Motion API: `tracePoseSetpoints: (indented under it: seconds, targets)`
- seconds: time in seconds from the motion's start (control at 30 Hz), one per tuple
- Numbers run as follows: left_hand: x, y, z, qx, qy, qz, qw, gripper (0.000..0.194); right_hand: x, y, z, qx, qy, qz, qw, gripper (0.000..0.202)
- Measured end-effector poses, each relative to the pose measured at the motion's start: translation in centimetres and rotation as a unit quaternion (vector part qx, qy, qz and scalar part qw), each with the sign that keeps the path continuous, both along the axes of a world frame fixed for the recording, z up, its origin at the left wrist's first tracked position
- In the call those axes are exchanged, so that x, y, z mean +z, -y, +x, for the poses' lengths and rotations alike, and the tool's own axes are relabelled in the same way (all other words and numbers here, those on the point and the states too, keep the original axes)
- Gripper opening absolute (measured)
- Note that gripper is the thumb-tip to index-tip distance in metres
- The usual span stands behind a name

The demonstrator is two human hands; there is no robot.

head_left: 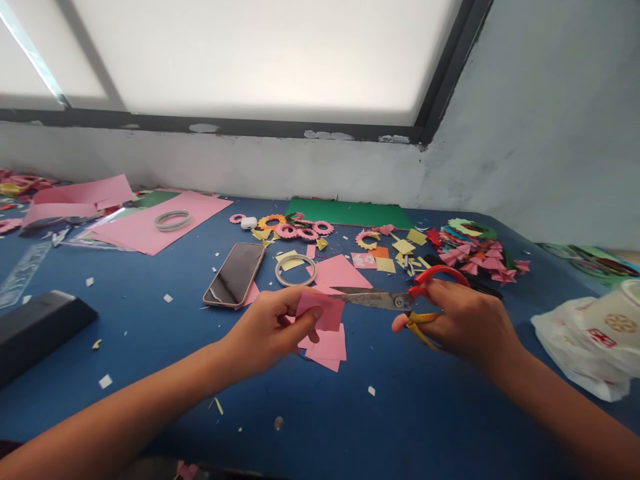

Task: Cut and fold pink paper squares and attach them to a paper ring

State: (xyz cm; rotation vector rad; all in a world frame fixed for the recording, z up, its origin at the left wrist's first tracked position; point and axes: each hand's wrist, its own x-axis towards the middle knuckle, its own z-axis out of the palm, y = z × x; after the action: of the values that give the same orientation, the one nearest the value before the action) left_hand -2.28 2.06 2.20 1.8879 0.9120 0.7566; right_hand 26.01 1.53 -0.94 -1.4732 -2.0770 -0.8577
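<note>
Between the thumb and fingers of my left hand [273,330] is a small pink paper square [323,311], held up above the table. My right hand [463,320] grips a pair of scissors [383,300] with a red and a yellow handle loop. The blades are slightly parted and their tips reach the right edge of the square; whether they cut into it I cannot tell. Below the left hand lie more pink paper squares [327,350], overlapping on the blue table. A larger pink sheet [343,272] lies just behind the blades.
A phone [235,275] and a tape roll [296,271] lie behind my left hand. Pink sheets [165,200] carry another tape roll [173,221]. Folded paper shapes [475,250] are heaped at back right. A cup in a plastic bag [583,340] stands right; a black object [43,333] lies left.
</note>
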Motion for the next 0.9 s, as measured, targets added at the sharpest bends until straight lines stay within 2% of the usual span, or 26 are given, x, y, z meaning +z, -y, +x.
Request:
tracePoseSetpoints:
  seconds: [0.37,0.53,0.77,0.9]
  targets:
    - [0.35,0.14,0.14,0.013,-0.026,0.006,1.000,0.020,0.39,0.16,0.01,-0.034,0.029,-0.001,0.999,0.068]
    - [0.24,0.08,0.14,0.010,-0.013,-0.011,1.000,0.018,0.30,0.15,0.22,-0.014,0.047,0.036,0.998,0.058]
    - [-0.14,-0.05,0.03,-0.009,0.024,-0.014,1.000,0.021,0.33,0.17,0.05,-0.029,-0.014,-0.028,0.999,0.071]
    - [-0.39,0.02,0.13,-0.017,0.044,-0.003,0.999,0.020,0.54,0.34,-0.25,-0.004,-0.014,-0.017,1.000,0.074]
